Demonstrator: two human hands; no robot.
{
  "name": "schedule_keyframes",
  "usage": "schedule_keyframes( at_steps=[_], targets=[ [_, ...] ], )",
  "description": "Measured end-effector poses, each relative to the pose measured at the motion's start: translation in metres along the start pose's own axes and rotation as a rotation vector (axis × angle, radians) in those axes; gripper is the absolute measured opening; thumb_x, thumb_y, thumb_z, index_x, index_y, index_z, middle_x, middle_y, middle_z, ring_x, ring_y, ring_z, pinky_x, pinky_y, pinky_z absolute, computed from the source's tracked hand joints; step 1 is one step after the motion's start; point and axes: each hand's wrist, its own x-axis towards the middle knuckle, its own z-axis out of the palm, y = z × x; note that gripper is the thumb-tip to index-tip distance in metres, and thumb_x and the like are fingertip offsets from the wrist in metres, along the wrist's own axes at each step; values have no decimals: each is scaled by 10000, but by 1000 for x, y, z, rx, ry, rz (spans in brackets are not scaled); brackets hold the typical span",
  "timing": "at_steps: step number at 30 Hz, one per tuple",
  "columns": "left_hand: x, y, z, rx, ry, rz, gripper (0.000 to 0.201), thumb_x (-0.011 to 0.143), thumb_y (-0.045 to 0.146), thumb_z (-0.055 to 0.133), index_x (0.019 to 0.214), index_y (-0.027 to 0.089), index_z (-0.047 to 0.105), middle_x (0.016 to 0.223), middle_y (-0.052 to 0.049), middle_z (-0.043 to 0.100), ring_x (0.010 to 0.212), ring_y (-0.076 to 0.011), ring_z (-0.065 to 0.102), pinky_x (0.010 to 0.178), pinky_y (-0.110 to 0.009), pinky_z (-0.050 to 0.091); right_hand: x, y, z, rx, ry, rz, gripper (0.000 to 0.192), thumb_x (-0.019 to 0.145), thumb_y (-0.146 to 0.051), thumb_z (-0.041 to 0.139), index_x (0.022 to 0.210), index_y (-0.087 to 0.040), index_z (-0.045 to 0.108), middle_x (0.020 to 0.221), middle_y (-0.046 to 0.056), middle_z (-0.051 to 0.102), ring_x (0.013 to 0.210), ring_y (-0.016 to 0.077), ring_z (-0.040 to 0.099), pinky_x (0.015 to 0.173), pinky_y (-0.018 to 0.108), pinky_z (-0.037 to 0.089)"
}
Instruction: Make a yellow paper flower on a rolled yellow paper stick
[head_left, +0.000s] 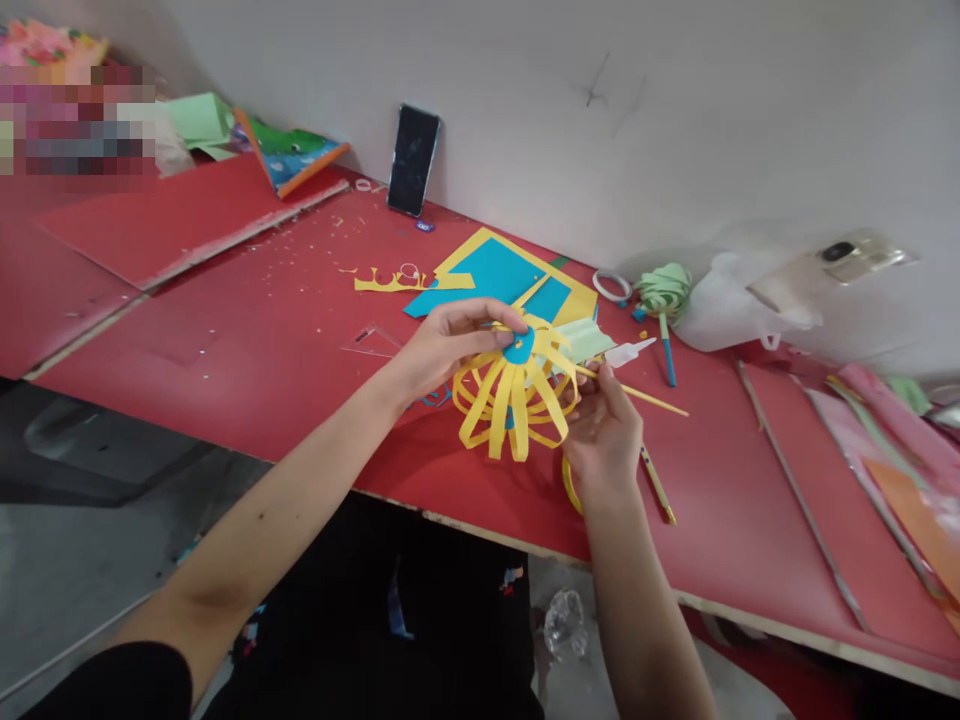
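- Just below the middle of the frame I see a ball-shaped lantern of curved yellow paper strips (514, 400), held in the air just above the red wooden tabletop (247, 330).
- My left hand (450, 345) reaches in from the lower left; its fingertips are pressed together in a pinch on the small blue paper disc (519, 348) where the strips meet at the top.
- My right hand (604, 430) comes up from the bottom; its fingers curl against the lantern's right side and appear to pinch a thin yellow stick (645, 397) that points to the right.
- I judge the lantern very light, springy and easy to crush: the loops would buckle under any squeeze.
- The safest hold, I think, is the blue disc hub, or one strip taken lightly near its end.
- Behind it lie blue and yellow paper sheets (495, 270); a dark phone (413, 159) leans on the wall at upper middle.
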Motion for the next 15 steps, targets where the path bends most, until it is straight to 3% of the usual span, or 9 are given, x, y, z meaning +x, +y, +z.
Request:
schedule_keyframes(
  at_steps=[6, 15],
  targets=[
    [-1, -2, 4, 38, -42, 62, 152, 761, 280, 768, 883, 195, 734, 973, -44, 686, 912, -128, 629, 794, -223, 512, 5, 1, -11, -13, -35, 67, 154, 808, -350, 673, 788, -204, 625, 643, -43, 594, 491, 75, 546, 407, 169, 436],
    [-6, 5, 13, 10, -146, 85, 127, 813, 281, 722, 914, 206, 742, 966, -42, 673, 871, -123, 639, 768, -231, 532, 3, 1, -14, -52, -106, 112, 140, 839, -356, 631, 797, -222, 627, 624, -55, 589, 508, 89, 567, 477, 210, 476]
  ],
)
